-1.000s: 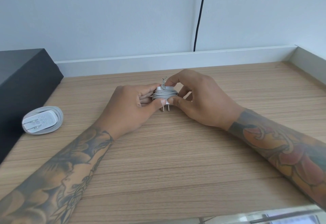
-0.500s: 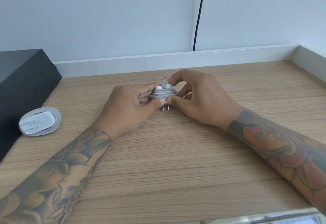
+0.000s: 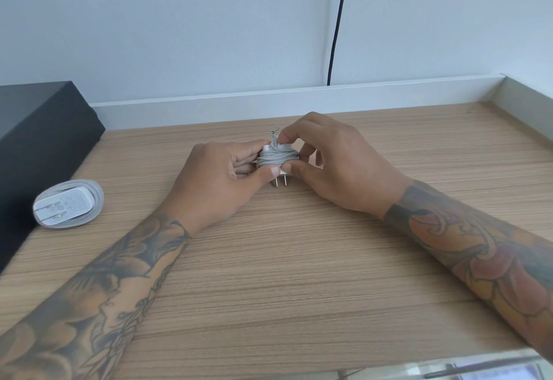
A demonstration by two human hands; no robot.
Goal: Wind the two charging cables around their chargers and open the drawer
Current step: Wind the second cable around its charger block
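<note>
A white charger with grey cable wound round it sits between both hands at the middle of the wooden desk, its two prongs pointing toward me. My left hand grips its left side, thumb across the front. My right hand pinches the cable's free end at the top, with its thumb under the bundle. A second white charger, its cable coiled round it, lies flat at the desk's left. No drawer is in view.
A black box stands at the left edge, right beside the wound charger. A low white rim borders the desk's back and right sides. A black cord hangs down the wall behind.
My right fingers have shifted a little on the cable end at the top of the bundle. The charger and my left hand stay where they were.
</note>
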